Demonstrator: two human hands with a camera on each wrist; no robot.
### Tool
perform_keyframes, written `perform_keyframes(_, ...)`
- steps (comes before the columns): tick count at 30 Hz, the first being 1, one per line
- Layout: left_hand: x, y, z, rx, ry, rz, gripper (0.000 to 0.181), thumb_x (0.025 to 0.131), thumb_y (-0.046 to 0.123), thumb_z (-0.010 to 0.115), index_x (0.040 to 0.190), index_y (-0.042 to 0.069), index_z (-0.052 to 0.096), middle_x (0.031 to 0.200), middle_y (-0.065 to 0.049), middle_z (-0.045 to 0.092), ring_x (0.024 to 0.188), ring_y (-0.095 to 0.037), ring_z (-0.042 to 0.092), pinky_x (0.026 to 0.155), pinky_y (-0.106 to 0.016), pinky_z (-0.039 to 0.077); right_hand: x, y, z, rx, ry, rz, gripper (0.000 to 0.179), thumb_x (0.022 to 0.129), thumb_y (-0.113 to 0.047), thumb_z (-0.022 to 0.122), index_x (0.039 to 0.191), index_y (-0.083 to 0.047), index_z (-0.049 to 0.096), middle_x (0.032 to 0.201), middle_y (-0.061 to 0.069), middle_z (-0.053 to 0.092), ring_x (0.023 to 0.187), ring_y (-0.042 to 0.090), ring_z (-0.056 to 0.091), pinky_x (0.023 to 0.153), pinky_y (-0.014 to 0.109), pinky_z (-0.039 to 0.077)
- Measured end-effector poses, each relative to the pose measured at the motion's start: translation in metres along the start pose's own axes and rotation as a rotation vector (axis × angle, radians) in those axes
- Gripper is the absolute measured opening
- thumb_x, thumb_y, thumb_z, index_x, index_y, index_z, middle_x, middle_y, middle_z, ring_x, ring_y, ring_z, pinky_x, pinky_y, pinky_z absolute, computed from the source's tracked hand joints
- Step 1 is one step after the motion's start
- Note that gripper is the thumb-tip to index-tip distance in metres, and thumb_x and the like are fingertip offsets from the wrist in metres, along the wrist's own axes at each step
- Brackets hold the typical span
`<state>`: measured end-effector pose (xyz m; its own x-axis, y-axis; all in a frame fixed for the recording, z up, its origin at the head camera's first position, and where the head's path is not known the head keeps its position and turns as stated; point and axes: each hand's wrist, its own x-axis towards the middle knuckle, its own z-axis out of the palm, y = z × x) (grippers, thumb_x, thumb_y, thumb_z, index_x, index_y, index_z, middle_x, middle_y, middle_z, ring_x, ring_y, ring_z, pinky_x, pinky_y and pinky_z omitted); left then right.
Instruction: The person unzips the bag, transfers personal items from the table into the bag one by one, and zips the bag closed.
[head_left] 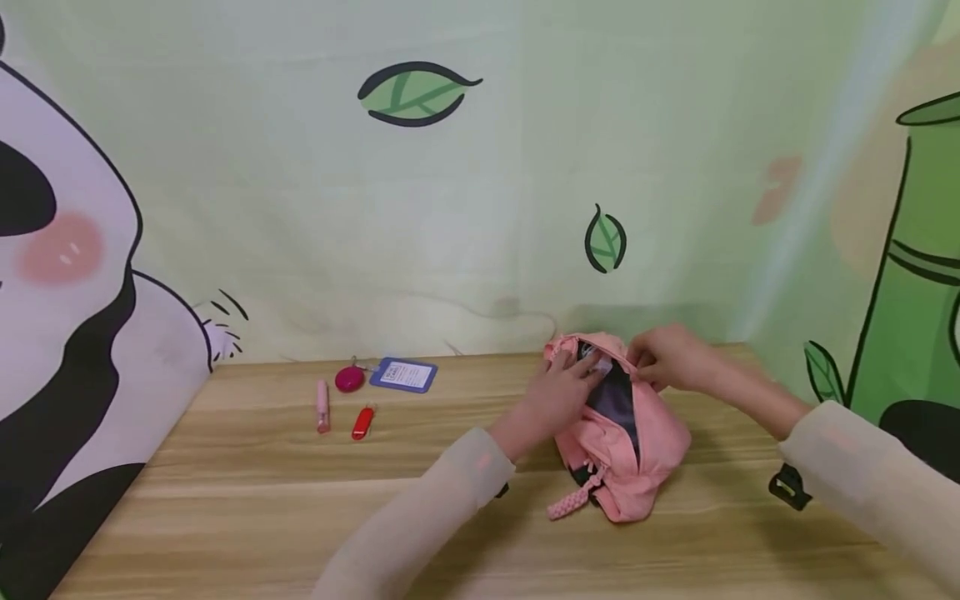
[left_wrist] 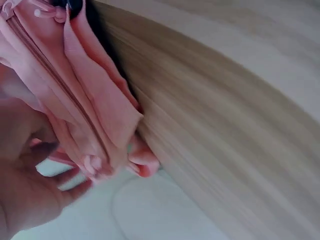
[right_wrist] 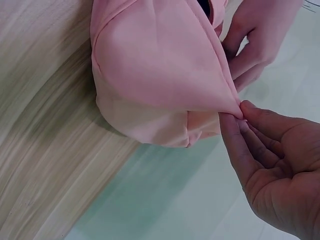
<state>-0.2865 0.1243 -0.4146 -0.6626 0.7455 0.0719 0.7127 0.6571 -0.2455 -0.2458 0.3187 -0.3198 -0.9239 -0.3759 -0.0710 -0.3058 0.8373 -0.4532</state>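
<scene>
A pink zip bag [head_left: 660,433] lies on the wooden table, its dark-lined mouth spread apart. My right hand [head_left: 663,357] pinches the right edge of that mouth between thumb and fingers; the right wrist view shows the fabric [right_wrist: 165,60] drawn to a point there. At the opposite edge, my left hand [head_left: 555,396] reaches over the opening with fingers extended, fingertips dipping inside. Close to those fingertips a clear, shiny item [head_left: 602,364] shows within the bag. In the left wrist view the left hand [left_wrist: 30,190] is beside the zipper [left_wrist: 55,75], its fingers loosely spread.
To the left on the table lie a pink tube [head_left: 322,407], a magenta round reel [head_left: 349,379] with a blue card holder [head_left: 403,375], and a red pocketknife-like item [head_left: 363,422]. A checkered pull strap [head_left: 572,502] hangs from the bag. A printed cloth backdrop [head_left: 487,208] stands behind.
</scene>
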Motion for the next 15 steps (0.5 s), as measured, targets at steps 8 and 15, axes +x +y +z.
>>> perform_keyframes(8,-0.041,-0.039,0.009,-0.285,0.248,0.081,0.044,0.097,0.008,0.061,0.141,0.014,0.062,0.149,-0.005,0.055,0.135,-0.027,0.053,0.108,-0.043,0.046,-0.001,0.003,0.004,-0.015,0.038,-0.028,0.004,0.089,0.001,0.072,0.09,0.003,0.069,0.077,0.008,0.073,0.064,0.015,0.07,0.058,0.027,0.058)
perform_keyframes(15,-0.111,-0.081,0.018,-0.453,0.288,0.013,0.04,0.09,-0.005,0.059,0.127,0.005,0.069,0.137,-0.013,0.064,0.127,-0.031,0.059,0.105,-0.046,0.049,-0.003,0.002,0.008,0.035,0.037,-0.014,0.005,0.09,0.003,0.071,0.092,0.006,0.068,0.081,0.011,0.073,0.069,0.018,0.071,0.06,0.029,0.059)
